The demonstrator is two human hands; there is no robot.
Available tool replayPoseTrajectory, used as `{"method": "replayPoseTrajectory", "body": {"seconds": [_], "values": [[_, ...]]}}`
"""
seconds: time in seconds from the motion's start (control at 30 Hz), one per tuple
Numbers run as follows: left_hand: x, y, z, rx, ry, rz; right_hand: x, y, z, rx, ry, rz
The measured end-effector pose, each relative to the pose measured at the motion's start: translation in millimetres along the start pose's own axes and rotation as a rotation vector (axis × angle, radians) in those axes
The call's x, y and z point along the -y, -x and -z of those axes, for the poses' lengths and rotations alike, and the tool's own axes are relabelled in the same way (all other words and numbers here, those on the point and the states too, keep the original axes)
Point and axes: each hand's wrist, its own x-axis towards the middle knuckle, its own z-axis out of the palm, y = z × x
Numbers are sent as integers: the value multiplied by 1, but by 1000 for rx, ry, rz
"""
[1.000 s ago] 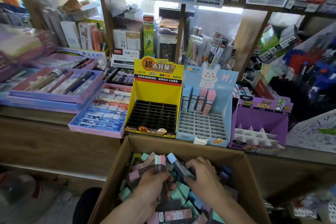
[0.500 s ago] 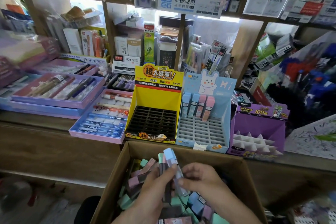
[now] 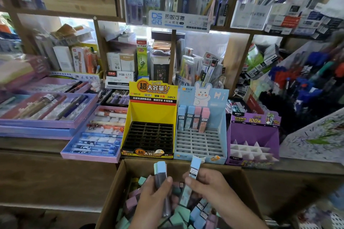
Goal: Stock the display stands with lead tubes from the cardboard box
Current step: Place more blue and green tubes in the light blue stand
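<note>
The cardboard box (image 3: 113, 189) sits just below the tabletop edge, heaped with loose tubes beyond counting. Three display stands are on the tabletop: the yellow stand (image 3: 152, 117) shows no tubes, the blue stand (image 3: 202, 141) has four standing tubes (image 3: 193, 117) in its back row, and the purple stand (image 3: 255, 132) shows none. My left grip (image 3: 154, 201) is clamped round a small bundle (image 3: 160, 173) of at least two, and loosening could shed one. My right grip (image 3: 210, 186) pinches one blue tube (image 3: 194, 168). Tilted as it is, it may miss a narrow slot or topple the standing four.
</note>
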Motion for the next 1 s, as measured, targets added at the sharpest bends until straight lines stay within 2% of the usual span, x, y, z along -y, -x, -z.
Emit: {"method": "replayPoseTrajectory", "body": {"seconds": [0.17, 0.33, 0.5, 0.7, 1.0], "values": [[-10, 2, 2, -10, 6, 7, 34, 1, 14, -55, 53, 132], [-16, 4, 2, -16, 16, 6, 72, -13, 27, -200, 213, 315], [-21, 7, -1, -8, 47, 44, 101, -34, 37, -346, 356, 389], [-28, 9, -1, -4, 106, 91, 114, -55, 42, -332, 368, 466], [-24, 4, 0, -17, 122, 35, 118, -70, 47, -345, 618, 506]]}}
